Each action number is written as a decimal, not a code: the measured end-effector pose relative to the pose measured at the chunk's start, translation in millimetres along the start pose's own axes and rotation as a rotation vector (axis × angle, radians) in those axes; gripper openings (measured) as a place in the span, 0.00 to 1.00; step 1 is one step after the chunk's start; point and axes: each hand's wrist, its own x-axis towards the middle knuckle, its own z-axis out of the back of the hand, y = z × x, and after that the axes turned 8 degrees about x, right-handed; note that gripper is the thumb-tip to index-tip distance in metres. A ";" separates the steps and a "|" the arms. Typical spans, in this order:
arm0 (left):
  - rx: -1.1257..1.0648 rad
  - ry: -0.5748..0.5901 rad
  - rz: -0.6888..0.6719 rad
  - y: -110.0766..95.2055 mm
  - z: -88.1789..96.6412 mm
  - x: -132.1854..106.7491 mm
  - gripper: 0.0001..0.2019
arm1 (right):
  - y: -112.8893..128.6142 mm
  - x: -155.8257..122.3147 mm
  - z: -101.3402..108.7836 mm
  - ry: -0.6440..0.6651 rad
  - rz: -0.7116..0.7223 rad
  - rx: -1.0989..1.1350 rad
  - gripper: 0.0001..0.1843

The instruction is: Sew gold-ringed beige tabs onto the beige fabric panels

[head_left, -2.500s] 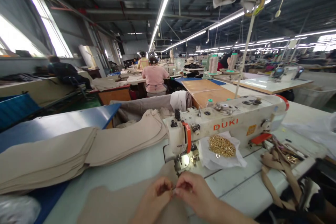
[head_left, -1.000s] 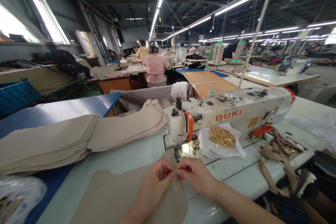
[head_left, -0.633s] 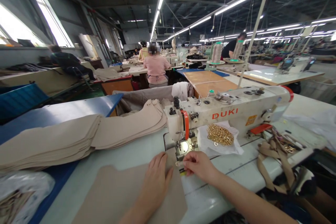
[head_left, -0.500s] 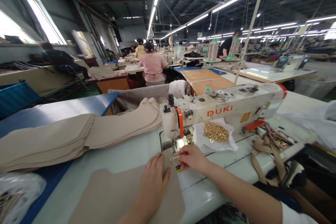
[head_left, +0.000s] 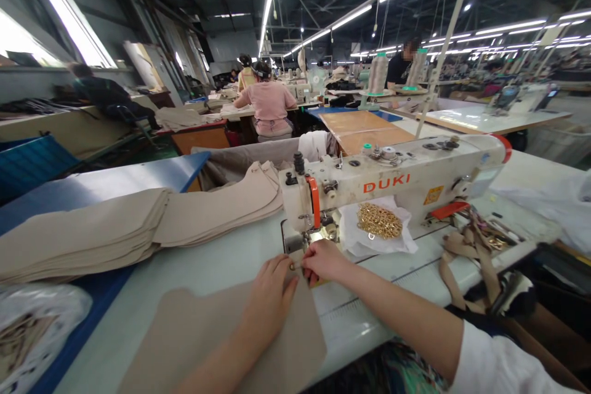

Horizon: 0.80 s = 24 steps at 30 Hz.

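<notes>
A beige fabric piece (head_left: 203, 338) lies on the pale table in front of a white DUKI sewing machine (head_left: 392, 181). My left hand (head_left: 270, 298) rests flat on the fabric's far corner, fingers stretched toward the needle. My right hand (head_left: 323, 260) is closed in a pinch at the presser foot, holding something small against the fabric edge; I cannot make out what it is. The two hands touch at the fingertips just below the machine head.
A stack of beige cut pieces (head_left: 138, 228) lies at the left. Gold rings on white paper (head_left: 378, 221) sit under the machine arm, beige straps (head_left: 466, 258) at the right. A plastic bag (head_left: 32, 326) lies at the lower left. Other people sit at tables behind.
My hands went from pinching together near me to the needle. The left hand opened flat on the fabric, and the right carried its pinch up to the presser foot.
</notes>
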 end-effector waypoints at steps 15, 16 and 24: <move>0.022 -0.034 -0.211 -3.3 -6.3 19.1 0.13 | 2.1 5.7 4.6 0.024 -0.042 -0.064 0.11; 0.022 -0.027 -0.210 -3.1 -6.4 19.7 0.13 | 1.8 5.8 4.9 0.026 -0.037 -0.074 0.11; -0.011 -0.036 -0.159 -5.0 -5.0 21.8 0.11 | -1.3 -0.7 8.5 0.007 0.099 -0.237 0.13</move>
